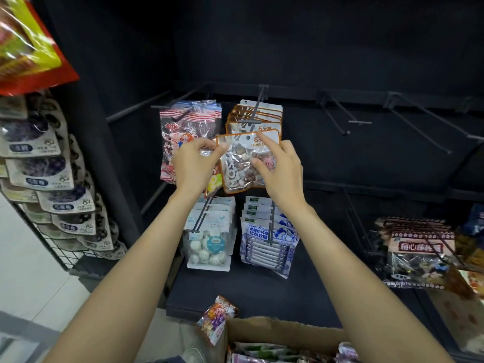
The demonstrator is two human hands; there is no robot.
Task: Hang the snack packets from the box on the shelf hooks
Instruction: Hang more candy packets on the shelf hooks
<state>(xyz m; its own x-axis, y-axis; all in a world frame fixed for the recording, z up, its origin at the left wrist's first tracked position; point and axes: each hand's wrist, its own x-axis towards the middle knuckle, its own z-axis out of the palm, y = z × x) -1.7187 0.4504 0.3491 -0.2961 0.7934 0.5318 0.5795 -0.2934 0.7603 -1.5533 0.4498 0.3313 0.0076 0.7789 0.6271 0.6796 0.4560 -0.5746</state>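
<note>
I hold an orange-edged packet of stone-shaped candy (242,163) up in front of the shelf with both hands. My left hand (195,163) pinches its upper left corner. My right hand (279,169) grips its right side, thumb on the front and index finger stretched up to the top edge. Just behind it, several matching packets (258,115) hang on a dark hook (255,108). The cardboard box (285,334) sits at the bottom, with more snack packets inside and a colourful packet (217,319) sticking up at its left corner.
Red-striped candy bags (183,127) hang left of the stone candy. Below hang white marshmallow packs (208,237) and blue-white packs (268,237). Bare hooks (337,113) jut out to the right. A side rack of grey packets (49,179) stands at left, dark packets (416,247) at right.
</note>
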